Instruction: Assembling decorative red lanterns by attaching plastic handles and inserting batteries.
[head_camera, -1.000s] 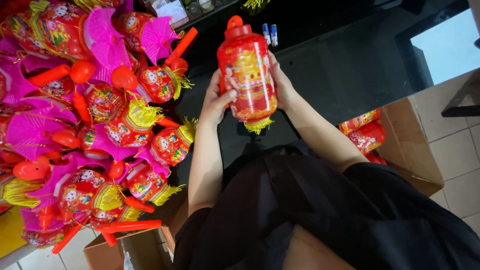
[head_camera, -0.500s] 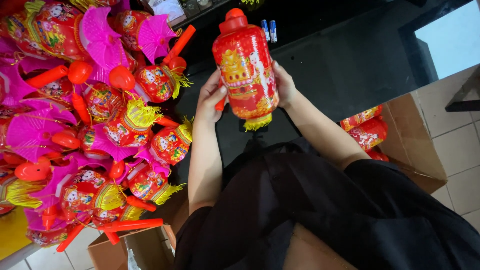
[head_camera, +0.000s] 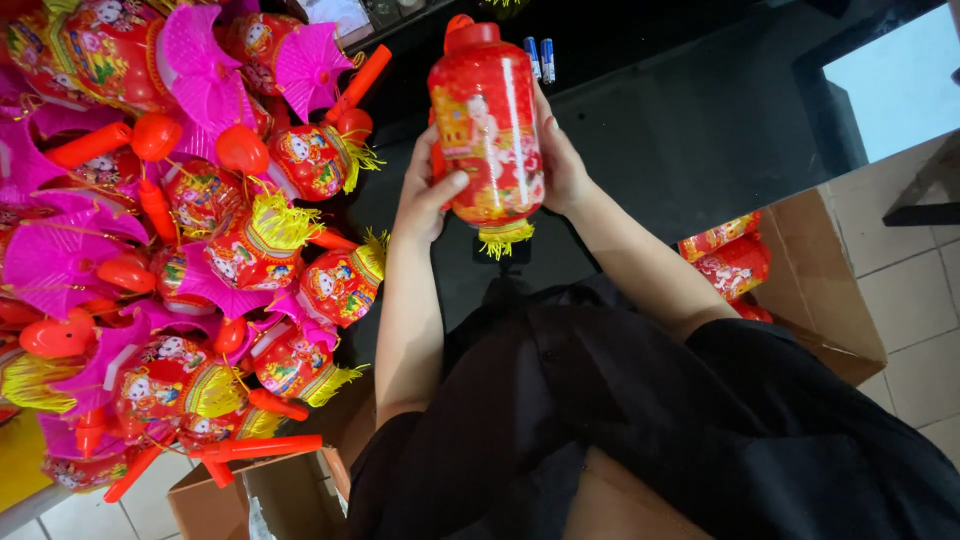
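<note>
The person's left hand (head_camera: 425, 200) and right hand (head_camera: 560, 165) have their fingers closed around a red cylindrical lantern (head_camera: 488, 125), held upright above the dark counter (head_camera: 680, 120). A heap of red-and-pink lanterns (head_camera: 180, 240) lies left; two batteries (head_camera: 540, 60) beyond.

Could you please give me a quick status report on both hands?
Left hand and right hand both gripping tall red plastic lantern, held upright above dark tabletop. Nothing between them.

Red lantern (head_camera: 487, 125) now slightly higher, upright.
</note>
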